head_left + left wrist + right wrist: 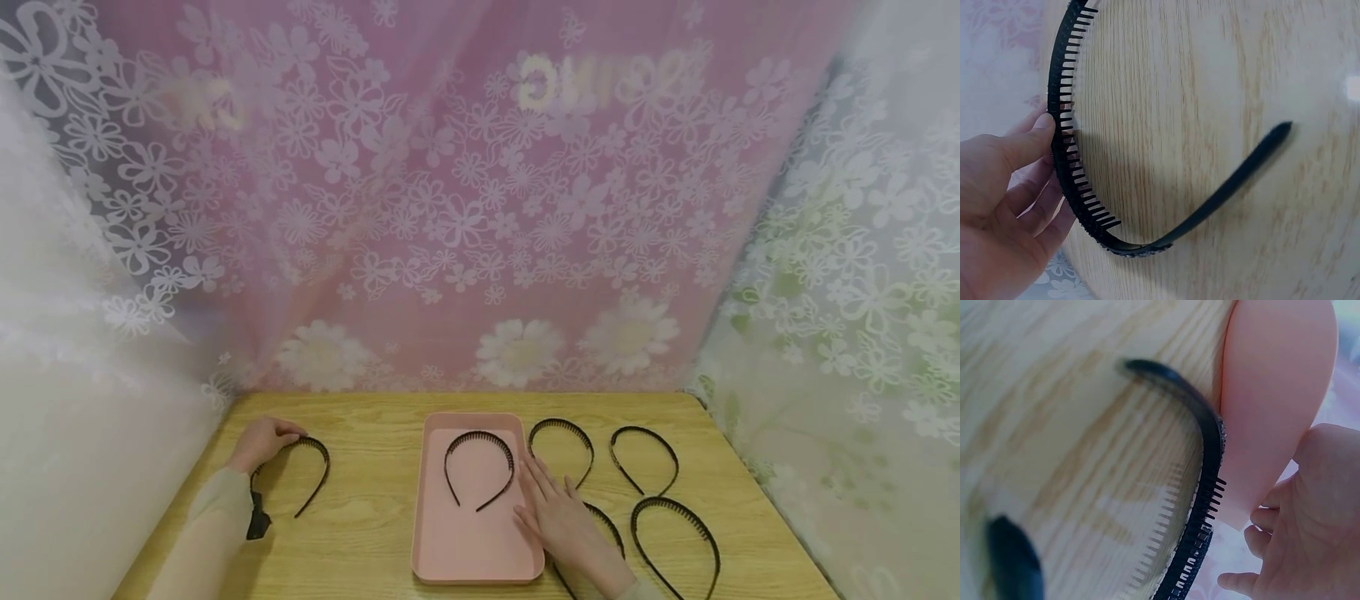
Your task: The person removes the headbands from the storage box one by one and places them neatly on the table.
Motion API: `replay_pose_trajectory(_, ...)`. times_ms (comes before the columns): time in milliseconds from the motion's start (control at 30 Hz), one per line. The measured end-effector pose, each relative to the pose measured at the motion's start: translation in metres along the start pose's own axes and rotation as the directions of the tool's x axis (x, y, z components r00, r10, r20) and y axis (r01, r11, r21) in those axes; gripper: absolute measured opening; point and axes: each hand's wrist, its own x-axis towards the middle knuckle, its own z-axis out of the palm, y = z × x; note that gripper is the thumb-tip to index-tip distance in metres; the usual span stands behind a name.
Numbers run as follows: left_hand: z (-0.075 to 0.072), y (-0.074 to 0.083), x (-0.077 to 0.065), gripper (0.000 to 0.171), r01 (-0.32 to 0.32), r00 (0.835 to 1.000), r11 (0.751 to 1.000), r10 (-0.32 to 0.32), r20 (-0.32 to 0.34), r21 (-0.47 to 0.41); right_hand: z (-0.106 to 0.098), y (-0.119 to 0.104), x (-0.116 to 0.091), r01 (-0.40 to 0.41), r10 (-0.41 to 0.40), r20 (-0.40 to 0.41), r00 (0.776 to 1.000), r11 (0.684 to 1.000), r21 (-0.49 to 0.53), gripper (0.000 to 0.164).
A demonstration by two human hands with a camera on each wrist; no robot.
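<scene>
At the left of the table, my left hand (258, 443) pinches a black toothed headband (327, 460) at its arch. In the left wrist view the thumb lies against one side of the band (1059, 81) with the fingers behind it. A pink tray (457, 557) stands mid-table and carries another black headband (480, 433). Along the tray's right side, my right hand (561, 518) reaches with straight fingers at the rim, gripping nothing. The right wrist view has this hand (1316, 512) beside the pink tray wall (1279, 394).
Right of the tray lie several more black headbands, one at the back (562, 422), one at the back right (672, 446) and one at the front right (697, 521). Another headband (609, 518) is partly hidden under the right forearm. A pink floral curtain (450, 250) closes off the back.
</scene>
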Motion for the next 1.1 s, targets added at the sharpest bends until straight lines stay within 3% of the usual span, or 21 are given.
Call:
replay_pose_trajectory(300,-0.003,-0.002,0.003,0.035,0.037,0.999,0.997,-0.037,-0.006,-0.067,0.001,-0.002,0.001,0.003,-0.003,-0.023,1.0,1.0,-0.007,0.065)
replay_pose_trajectory(500,-0.005,0.016,0.008,0.05,0.007,1.0,0.978,-0.006,0.006,-0.209,-0.001,-0.002,0.0,-0.002,0.002,-0.013,1.0,1.0,-0.025,0.066)
replay_pose_trajectory(600,-0.006,0.033,0.009,0.053,0.008,0.999,0.939,0.009,0.046,-0.344,-0.001,-0.001,0.0,-0.009,0.009,-0.001,1.0,1.0,-0.024,0.067)
replay_pose_trajectory(767,-0.006,0.056,0.015,0.055,0.024,0.988,0.807,0.072,0.14,-0.59,0.0,0.0,0.001,-0.017,0.017,0.007,1.0,1.0,-0.02,0.067)
replay_pose_trajectory(833,-0.006,0.063,0.016,0.056,0.027,0.978,0.773,0.11,0.175,-0.634,-0.001,-0.001,0.001,-0.018,0.019,0.008,1.0,0.999,-0.026,0.067)
replay_pose_trajectory(933,-0.004,0.075,0.016,0.055,0.014,0.965,0.764,0.16,0.21,-0.645,-0.002,-0.002,0.0,-0.014,0.014,0.002,1.0,1.0,-0.027,0.066)
replay_pose_trajectory(1100,0.004,0.091,0.014,0.053,0.038,0.958,0.757,0.159,0.241,-0.652,-0.001,-0.001,-0.002,0.021,-0.023,-0.052,0.998,0.999,-0.043,0.065)
